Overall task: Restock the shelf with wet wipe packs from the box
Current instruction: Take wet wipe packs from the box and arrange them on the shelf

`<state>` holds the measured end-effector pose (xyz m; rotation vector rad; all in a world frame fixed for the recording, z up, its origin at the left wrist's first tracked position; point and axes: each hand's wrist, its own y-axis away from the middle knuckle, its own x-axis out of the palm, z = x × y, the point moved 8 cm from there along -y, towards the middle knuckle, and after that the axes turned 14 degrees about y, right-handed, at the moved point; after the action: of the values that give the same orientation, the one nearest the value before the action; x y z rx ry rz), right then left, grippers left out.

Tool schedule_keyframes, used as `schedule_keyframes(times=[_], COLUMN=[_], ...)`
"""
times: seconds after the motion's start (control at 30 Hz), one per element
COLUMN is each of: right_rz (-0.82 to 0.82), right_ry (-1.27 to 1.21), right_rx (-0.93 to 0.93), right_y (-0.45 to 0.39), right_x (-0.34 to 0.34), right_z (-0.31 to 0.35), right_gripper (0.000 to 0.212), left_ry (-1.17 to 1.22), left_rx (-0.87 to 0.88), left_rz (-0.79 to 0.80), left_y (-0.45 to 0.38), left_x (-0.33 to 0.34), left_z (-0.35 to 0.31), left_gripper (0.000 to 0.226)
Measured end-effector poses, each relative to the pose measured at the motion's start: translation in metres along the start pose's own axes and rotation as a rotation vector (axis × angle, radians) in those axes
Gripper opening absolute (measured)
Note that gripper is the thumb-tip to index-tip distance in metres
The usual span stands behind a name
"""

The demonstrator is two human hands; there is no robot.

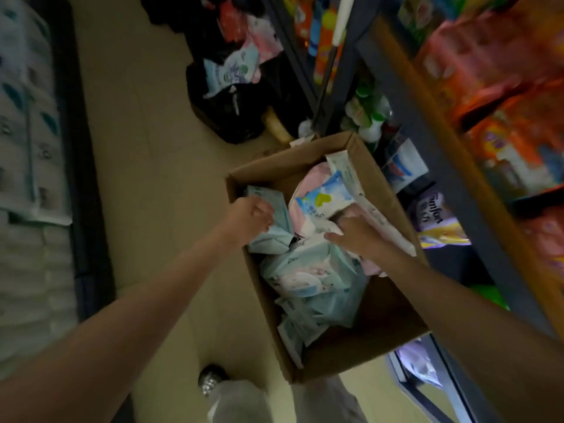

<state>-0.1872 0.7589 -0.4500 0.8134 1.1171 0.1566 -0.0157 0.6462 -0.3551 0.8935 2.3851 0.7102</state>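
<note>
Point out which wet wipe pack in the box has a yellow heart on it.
The white-and-blue pack lying on top at the far end of the cardboard box, just beyond the right hand. The others are pale teal or pink.

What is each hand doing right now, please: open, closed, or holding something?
Left hand: closed, gripping a pale blue wipe pack in the box.
Right hand: open, fingers resting on the packs.
</note>
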Motion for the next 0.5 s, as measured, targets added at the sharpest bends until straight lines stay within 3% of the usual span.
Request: schedule_keyframes(times=[0.13, 0.2, 0.33, 0.43, 0.5], right_rz=[-0.103, -0.190, -0.283, -0.058, 0.014], right_ry=[0.175, 0.129, -0.492, -0.849, -0.871], right_rx=[0.100, 0.049, -0.131, -0.208, -0.169], right_y=[-0.023, -0.027, -0.019, -0.018, -0.032], right_x=[-0.010, -0.039, -0.105, -0.107, -0.095], right_z=[-0.004, -0.001, 0.012, 0.027, 0.022], right_gripper=[0.037, 0.032, 0.028, 0.019, 0.020], left_ry=[-0.040, -0.017, -0.021, 0.157, 0.279], left_rx=[-0.047, -0.048, 0.003, -0.033, -0.070], left_rz=[-0.001, -0.031, 0.006, 0.024, -0.003], left_y=[-0.017, -0.022, -0.036, -0.046, -0.049], left_x=[0.013, 0.019, 0.036, 0.034, 0.025], left_z=[0.026, 0.027, -0.002, -0.021, -0.019], left_gripper=[0.023, 0.006, 0.057, 0.047, 0.034])
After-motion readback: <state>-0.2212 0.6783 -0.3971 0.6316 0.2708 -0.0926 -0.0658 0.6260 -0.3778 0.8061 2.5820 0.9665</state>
